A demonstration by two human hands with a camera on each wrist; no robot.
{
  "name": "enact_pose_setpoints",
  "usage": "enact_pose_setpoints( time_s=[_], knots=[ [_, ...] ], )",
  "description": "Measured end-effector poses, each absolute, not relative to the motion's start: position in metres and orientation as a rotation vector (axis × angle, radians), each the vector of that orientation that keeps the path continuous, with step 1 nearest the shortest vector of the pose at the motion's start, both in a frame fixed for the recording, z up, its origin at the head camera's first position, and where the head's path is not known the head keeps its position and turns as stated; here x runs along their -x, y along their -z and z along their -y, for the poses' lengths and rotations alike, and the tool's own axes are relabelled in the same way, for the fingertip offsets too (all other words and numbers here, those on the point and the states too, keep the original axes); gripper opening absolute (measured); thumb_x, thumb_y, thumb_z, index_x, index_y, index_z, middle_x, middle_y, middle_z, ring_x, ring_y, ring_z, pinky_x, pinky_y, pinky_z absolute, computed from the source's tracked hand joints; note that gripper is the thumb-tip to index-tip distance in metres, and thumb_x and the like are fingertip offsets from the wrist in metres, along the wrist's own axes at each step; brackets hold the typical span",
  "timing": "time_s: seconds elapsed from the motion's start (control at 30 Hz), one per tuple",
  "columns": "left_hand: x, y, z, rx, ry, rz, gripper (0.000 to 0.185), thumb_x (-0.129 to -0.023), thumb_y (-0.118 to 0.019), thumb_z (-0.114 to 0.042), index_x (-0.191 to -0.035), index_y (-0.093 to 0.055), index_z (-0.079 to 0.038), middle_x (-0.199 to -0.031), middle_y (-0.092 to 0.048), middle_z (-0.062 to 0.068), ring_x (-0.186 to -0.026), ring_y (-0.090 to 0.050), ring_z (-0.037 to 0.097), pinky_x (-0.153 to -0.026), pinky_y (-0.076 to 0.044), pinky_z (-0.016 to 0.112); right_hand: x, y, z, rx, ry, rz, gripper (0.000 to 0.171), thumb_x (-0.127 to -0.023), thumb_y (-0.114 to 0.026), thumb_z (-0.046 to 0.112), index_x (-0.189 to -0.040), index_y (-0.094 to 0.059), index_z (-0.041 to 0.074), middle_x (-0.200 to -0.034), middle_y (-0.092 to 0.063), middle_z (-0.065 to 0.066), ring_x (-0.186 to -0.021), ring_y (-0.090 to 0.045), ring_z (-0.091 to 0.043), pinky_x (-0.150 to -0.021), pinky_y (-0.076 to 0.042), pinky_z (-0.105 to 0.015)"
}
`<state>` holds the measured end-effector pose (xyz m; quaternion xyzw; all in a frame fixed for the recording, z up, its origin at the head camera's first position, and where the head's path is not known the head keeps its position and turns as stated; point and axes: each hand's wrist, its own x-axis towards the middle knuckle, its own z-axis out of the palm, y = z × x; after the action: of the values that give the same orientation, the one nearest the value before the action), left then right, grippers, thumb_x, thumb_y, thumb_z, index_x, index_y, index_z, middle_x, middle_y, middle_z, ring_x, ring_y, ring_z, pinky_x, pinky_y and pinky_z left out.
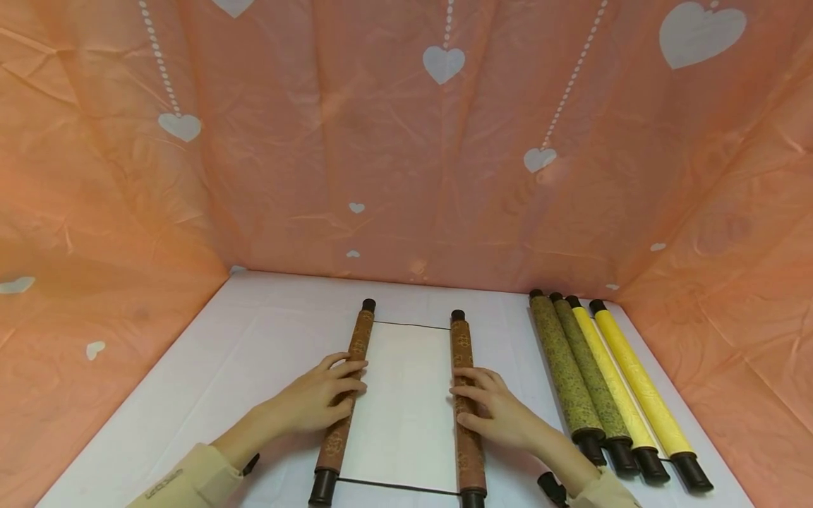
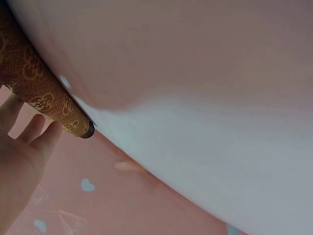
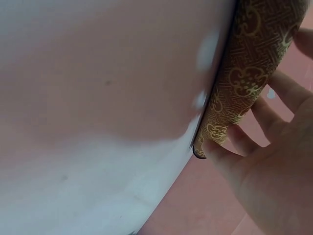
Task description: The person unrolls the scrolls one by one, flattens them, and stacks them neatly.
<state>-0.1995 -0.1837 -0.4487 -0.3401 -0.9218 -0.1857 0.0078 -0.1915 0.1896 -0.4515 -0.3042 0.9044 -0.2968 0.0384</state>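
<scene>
In the head view a scroll, partly unrolled, lies on the white table, its bare white sheet [image 1: 403, 402] showing between two brown patterned rolls with black end knobs. My left hand [image 1: 317, 398] rests across the left roll [image 1: 333, 446], fingers spread and fingertips by the sheet's edge. Over the right roll [image 1: 470, 462] lies my right hand [image 1: 498, 413], its fingertips near that roll's inner edge. Both wrist views show gold motifs on the brown covering, with loosely extended fingers [image 3: 266, 117] against it.
To the right lie two green patterned scrolls [image 1: 565, 367] and two yellow ones [image 1: 641, 381], side by side with black knobs. An orange cloth [image 1: 394, 155] with white hearts hangs behind and on both sides of the white tabletop [image 1: 241, 353].
</scene>
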Motion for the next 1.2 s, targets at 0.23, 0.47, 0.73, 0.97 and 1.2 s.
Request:
enact_pose_setpoints(
  time_s=[0.23,0.47,0.73,0.97,1.2],
  knots=[
    [0.201,0.449,0.190,0.990,0.557,2.880,0.030,-0.096,-0.073,-0.032,-0.121,-0.075,-0.014,-0.151,-0.053,0.011,-0.138,-0.048,0.039,-0.102,-0.050,0.059,0.190,0.453,-0.192,0.853,0.946,-2.858,0.048,-0.092,-0.078,0.039,-0.128,-0.070,0.010,-0.151,-0.045,-0.015,-0.142,-0.037,-0.045,-0.107,-0.039,-0.068],
    [0.197,0.445,0.190,0.838,0.541,2.891,0.044,-0.087,-0.084,-0.042,-0.119,-0.073,-0.012,-0.142,-0.055,0.011,-0.123,-0.060,0.038,-0.089,-0.056,0.056,0.190,0.453,-0.195,0.744,0.974,-2.878,0.051,-0.086,-0.086,0.034,-0.129,-0.069,0.013,-0.146,-0.044,-0.013,-0.138,-0.040,-0.043,-0.104,-0.042,-0.065],
    [0.197,0.444,0.194,0.775,0.586,2.913,0.049,-0.083,-0.088,-0.034,-0.123,-0.070,-0.011,-0.144,-0.051,0.012,-0.124,-0.058,0.037,-0.083,-0.056,0.050,0.187,0.452,-0.201,0.748,0.970,-2.905,0.048,-0.085,-0.086,0.024,-0.129,-0.069,0.014,-0.147,-0.045,-0.014,-0.139,-0.038,-0.044,-0.105,-0.040,-0.067],
    [0.198,0.444,0.202,0.931,0.564,2.860,0.037,-0.087,-0.075,-0.015,-0.123,-0.073,-0.009,-0.150,-0.053,0.015,-0.136,-0.049,0.041,-0.101,-0.050,0.059,0.187,0.454,-0.209,0.878,0.939,-2.865,0.048,-0.091,-0.074,0.012,-0.138,-0.066,0.006,-0.160,-0.042,-0.014,-0.147,-0.027,-0.051,-0.108,-0.034,-0.074],
    [0.198,0.445,0.210,0.978,0.549,2.868,0.032,-0.094,-0.062,-0.009,-0.123,-0.077,-0.012,-0.151,-0.056,0.010,-0.139,-0.044,0.048,-0.105,-0.044,0.065,0.187,0.453,-0.219,0.938,0.921,-2.794,0.043,-0.098,-0.061,0.009,-0.140,-0.065,0.005,-0.161,-0.042,-0.017,-0.147,-0.023,-0.057,-0.106,-0.029,-0.080]
  ],
)
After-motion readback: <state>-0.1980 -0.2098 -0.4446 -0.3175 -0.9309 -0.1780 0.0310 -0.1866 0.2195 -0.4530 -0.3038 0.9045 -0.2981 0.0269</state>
